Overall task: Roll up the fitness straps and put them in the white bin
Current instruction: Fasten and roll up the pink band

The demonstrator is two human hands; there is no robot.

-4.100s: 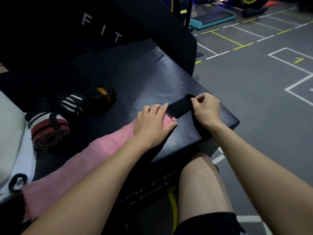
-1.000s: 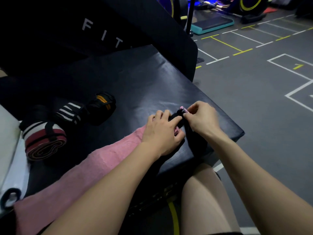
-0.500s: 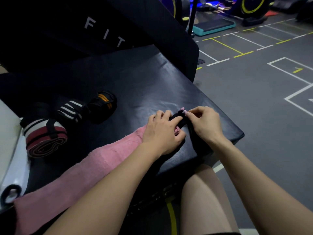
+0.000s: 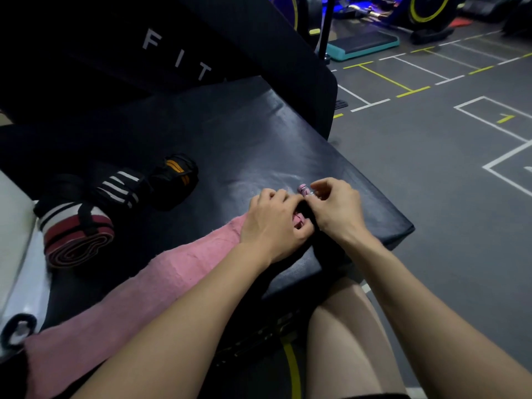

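A bare knee (image 4: pixel 345 326) sits at the lower centre; above it the pink strap (image 4: pixel 121 306) runs from the lower left across the black padded box (image 4: pixel 259 145) to the frame's middle; there the left hand (image 4: pixel 273 223) curls its fingers round the strap's rolled end, and the right hand (image 4: pixel 336 211) pinches that same roll; three rolled straps (image 4: pixel 80 231) lie at mid-left beside the white bin (image 4: pixel 14 240) on the left edge.
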